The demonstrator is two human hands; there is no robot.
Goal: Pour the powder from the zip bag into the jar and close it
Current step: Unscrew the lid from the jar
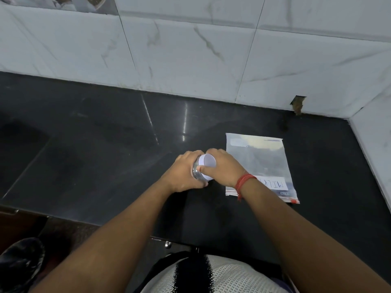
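Jar sits near the middle of the tabletop, your left hand wrapped round its body and your right hand gripping the white lid. Looks like the lid step; can't tell if it's opening or closing. Zip bag lies flat toward the right edge. Black glossy top, marble-tiled wall behind.

The jar stands on the dark counter, mostly hidden between two hands; only a shiny metal side and a white round lid on top can be seen. Just to its right the zip bag lies flat, clear plastic, looking nearly empty, with a white label that reads "MILK" near its front edge
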